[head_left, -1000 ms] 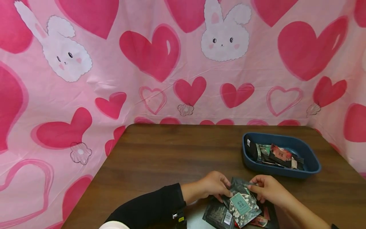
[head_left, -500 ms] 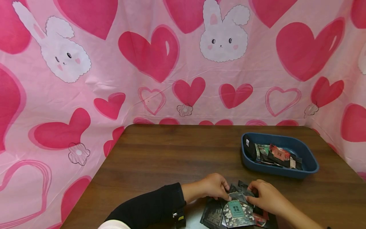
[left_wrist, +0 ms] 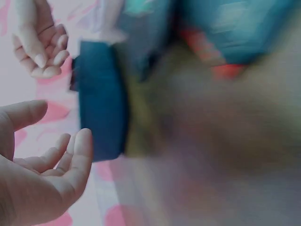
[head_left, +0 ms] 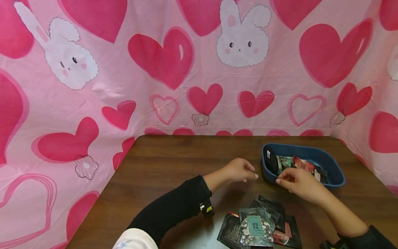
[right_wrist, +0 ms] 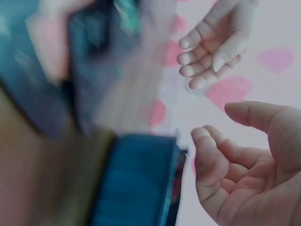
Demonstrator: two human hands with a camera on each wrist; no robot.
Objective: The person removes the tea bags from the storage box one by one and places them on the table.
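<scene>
My left hand (head_left: 238, 170) hovers over the table left of the blue bin (head_left: 303, 166), its fingers loosely bent around nothing. My right hand (head_left: 300, 183) is raised at the bin's near side, overlapping the rim in the head view; the right wrist view shows its thumb and fingers apart with nothing between. Below both hands lies a loose pile of flat packets. On top is a grey flower-print packet (head_left: 255, 230) with a green label. A black packet (head_left: 229, 231) with small print sticks out at the left, and a dark packet with a red panel (head_left: 283, 235) at the right.
Several black, green and red packets (head_left: 301, 164) lie inside the bin. The brown wooden table (head_left: 186, 159) ends at a pink curtain (head_left: 174, 69) with hearts and rabbits. A pale sheet (head_left: 202, 238) lies under the pile's left side.
Both hands have let go of the flower-print packet, which now lies flat on the pile. They have moved up and away toward the bin.
</scene>
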